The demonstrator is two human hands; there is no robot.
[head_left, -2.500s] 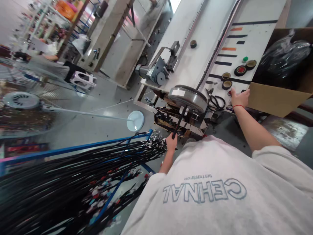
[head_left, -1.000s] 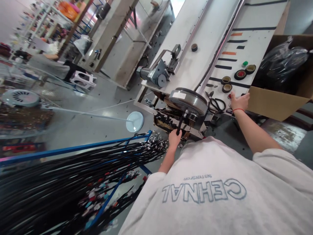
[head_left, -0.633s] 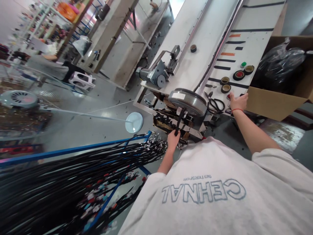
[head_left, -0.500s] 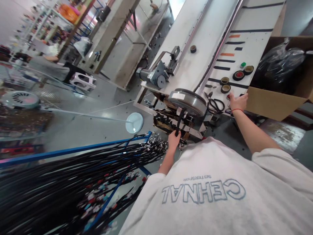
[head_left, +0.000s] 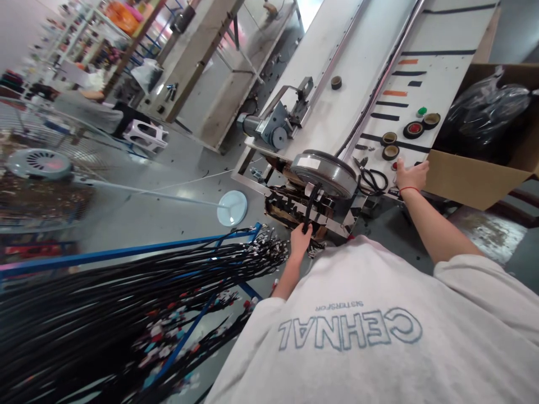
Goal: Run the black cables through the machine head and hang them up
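Observation:
My left hand [head_left: 300, 240] is closed round a black cable [head_left: 310, 210], which runs up to the ring-shaped machine head [head_left: 324, 171] at the end of the long white bench. My right hand [head_left: 411, 177] rests on the bench's near right corner with its fingers spread. Beside its thumb sits a small red button [head_left: 394, 166]; whether they touch I cannot tell. Black-handled scissors [head_left: 373, 180] lie left of that hand. Just beyond it are several tape rolls, among them a brown one [head_left: 391, 152] and a black one with a red core [head_left: 413, 129].
Many black cables with white, red and blue connectors hang over a blue rack [head_left: 138, 251] at left. An open cardboard box [head_left: 471, 178] with a plastic bag stands at right. A motor unit [head_left: 269, 128] is on the bench's left edge. A floor fan [head_left: 40, 163] stands at far left.
The view has shifted slightly, so the bench and box appear a little further right. Both hands stay in the same places, the left still round the cable.

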